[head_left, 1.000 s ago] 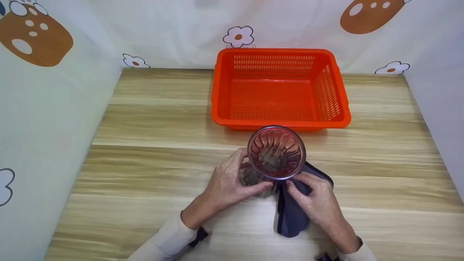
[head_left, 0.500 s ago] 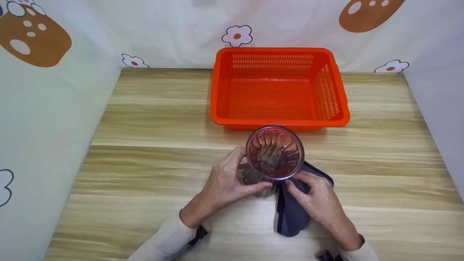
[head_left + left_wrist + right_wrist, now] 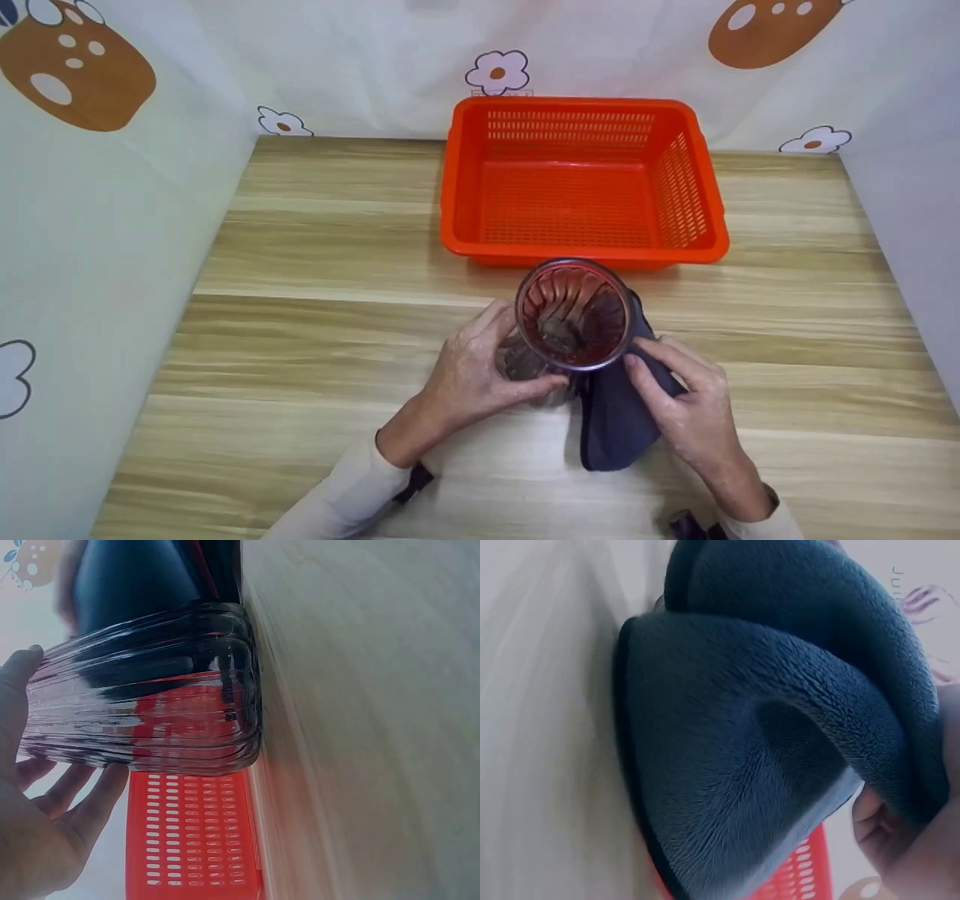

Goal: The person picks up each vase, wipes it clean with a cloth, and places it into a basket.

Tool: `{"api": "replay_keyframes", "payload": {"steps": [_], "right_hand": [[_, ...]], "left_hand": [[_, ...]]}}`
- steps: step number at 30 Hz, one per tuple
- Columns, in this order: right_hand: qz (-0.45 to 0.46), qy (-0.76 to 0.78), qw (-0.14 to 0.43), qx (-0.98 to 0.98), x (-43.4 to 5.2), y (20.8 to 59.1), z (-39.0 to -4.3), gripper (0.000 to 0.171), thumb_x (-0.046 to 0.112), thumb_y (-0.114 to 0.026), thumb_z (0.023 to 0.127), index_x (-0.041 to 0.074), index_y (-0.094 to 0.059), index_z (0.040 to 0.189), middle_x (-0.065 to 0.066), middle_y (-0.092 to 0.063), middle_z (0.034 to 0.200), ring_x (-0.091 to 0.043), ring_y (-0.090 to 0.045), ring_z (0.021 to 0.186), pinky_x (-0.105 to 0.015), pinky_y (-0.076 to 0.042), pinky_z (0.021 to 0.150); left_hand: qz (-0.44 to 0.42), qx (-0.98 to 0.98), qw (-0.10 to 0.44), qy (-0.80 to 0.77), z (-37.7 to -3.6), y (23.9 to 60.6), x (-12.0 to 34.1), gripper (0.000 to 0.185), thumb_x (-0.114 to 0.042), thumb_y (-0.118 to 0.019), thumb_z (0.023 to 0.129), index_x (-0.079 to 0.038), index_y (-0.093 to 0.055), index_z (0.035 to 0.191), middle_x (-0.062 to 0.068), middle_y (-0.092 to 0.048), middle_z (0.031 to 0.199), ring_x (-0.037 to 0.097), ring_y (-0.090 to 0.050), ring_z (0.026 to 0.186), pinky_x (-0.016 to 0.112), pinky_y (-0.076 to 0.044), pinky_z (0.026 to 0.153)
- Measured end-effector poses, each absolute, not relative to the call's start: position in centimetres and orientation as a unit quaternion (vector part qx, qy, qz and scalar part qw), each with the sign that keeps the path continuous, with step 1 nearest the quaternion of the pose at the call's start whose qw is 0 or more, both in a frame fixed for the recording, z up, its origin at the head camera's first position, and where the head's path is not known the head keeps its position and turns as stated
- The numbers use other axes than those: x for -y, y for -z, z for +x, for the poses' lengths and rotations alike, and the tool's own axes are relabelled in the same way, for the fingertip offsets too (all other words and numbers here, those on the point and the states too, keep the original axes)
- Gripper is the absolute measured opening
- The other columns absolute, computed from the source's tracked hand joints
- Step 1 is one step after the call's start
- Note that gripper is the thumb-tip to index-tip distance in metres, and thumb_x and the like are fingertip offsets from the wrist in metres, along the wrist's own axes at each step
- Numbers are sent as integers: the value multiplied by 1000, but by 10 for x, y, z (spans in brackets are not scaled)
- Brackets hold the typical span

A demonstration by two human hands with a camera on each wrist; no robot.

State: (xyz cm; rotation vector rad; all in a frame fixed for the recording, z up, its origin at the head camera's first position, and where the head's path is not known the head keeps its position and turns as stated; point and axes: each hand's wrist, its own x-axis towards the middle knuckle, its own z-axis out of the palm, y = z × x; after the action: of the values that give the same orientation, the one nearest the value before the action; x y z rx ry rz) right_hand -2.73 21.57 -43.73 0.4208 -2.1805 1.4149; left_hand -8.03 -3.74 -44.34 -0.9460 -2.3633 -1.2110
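A clear ribbed glass vase [image 3: 559,300] with a wide round rim stands upright in front of the basket. My left hand [image 3: 469,367] grips its left side, thumb at the front and fingers round the far side. In the left wrist view the base of the vase [image 3: 240,690] is at or very near the table surface. My right hand [image 3: 694,405] pinches a folded dark grey cloth [image 3: 615,424] beside the right of the rim. Fluffy pile and a dark edging show on the cloth [image 3: 705,742] in the right wrist view. Part of the cloth is hidden behind the vase.
Just beyond the vase sits an orange-red plastic basket [image 3: 585,251] with slotted walls and nothing in it. The wood-grain table [image 3: 300,360] is bounded by a patterned white sheet [image 3: 360,67] at the back and pale side panels.
My right hand has shifted to the right with the cloth, whose lower end has drawn up and whose top edge shows higher beside the rim. The left hand and vase stay nearly still.
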Motion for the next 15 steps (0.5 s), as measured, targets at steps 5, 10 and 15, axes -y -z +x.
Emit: {"api": "replay_keyframes", "payload": {"steps": [5,10,15], "right_hand": [[210,-543,294,758,-206,433,-28,14,-7,-75,87,-8,-75,101,-10,-62,77,-10,-53,65,-20,-41,52],[230,-559,303,737,-198,431,-29,15,3,-75,91,-9,-74,99,-11,-61,77,-11,-52,64,-23,-39,50],[235,-559,296,738,-195,431,-30,12,-6,-74,86,-9,-73,98,-11,-62,78,-11,-53,65,-21,-40,51]], "left_hand": [[-326,829,167,423,-80,444,38,77,-57,-86,76,-10,-62,132,-2,-61,119,8,-59,100,28,-54,83],[-324,828,168,426,-79,444,38,76,-56,-86,76,-9,-63,130,-2,-62,119,8,-60,99,27,-54,83],[-325,824,165,435,-79,444,37,74,-55,-86,76,-10,-63,130,-3,-61,117,9,-60,95,26,-54,80]]}}
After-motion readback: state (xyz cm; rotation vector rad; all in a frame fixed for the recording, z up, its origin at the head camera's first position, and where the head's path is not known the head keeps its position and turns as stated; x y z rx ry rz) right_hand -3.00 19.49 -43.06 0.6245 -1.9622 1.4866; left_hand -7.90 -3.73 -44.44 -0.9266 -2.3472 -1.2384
